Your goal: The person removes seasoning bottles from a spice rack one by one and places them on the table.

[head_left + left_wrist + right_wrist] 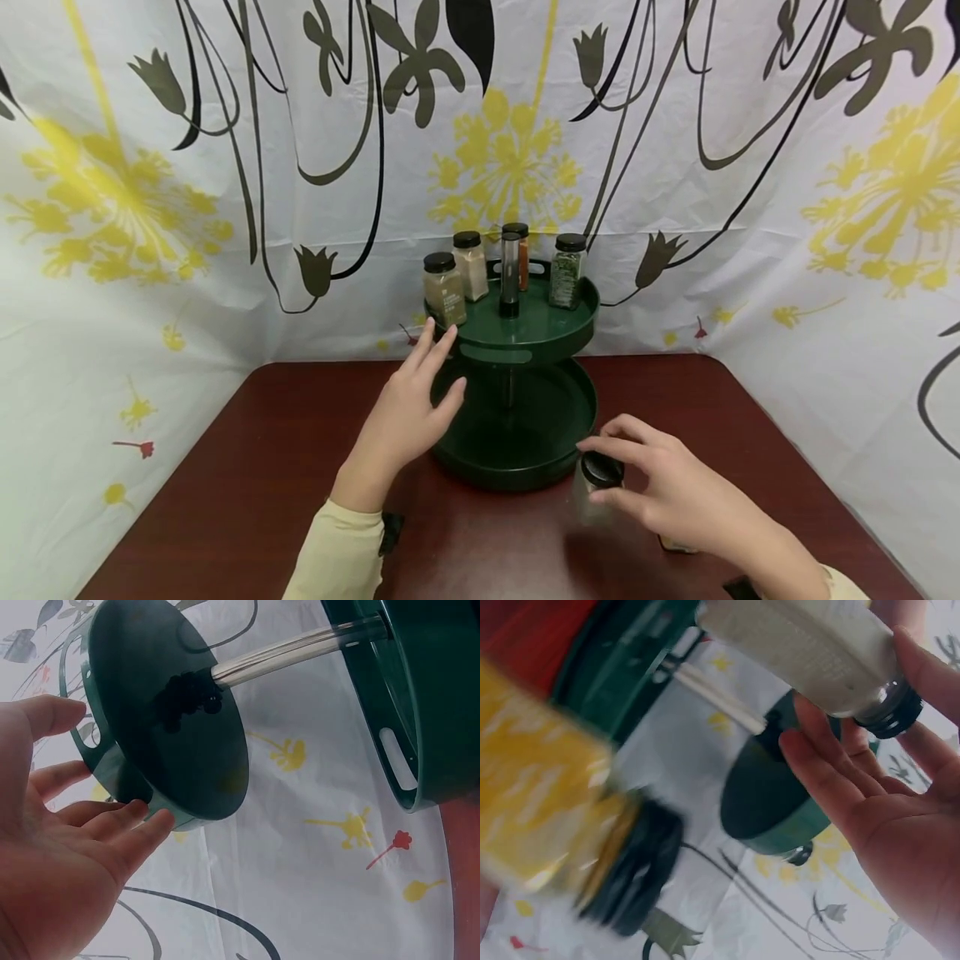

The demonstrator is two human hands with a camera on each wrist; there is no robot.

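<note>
My right hand [667,483] holds a spice jar [802,656] by its black cap [602,469], thumb on one side and fingers on the other. The jar's pale contents show in the right wrist view. It is just off the front right of a dark green two-tier turntable rack. With fingers spread, my left hand [405,412] has its fingertips right at the left rim of the upper tier [555,346]. A jar of light brown spice [446,293] stands above those fingertips. The lower tier [510,477] is between my hands.
On the upper tier also stand a pale spice jar [471,271], a slim grinder-like tube [509,275], an orange-red jar [522,262] and a green herb jar [566,275]. A yellow jar [540,787] is on the dark red table [300,467] below my right hand. A patterned curtain [187,292] surrounds the table.
</note>
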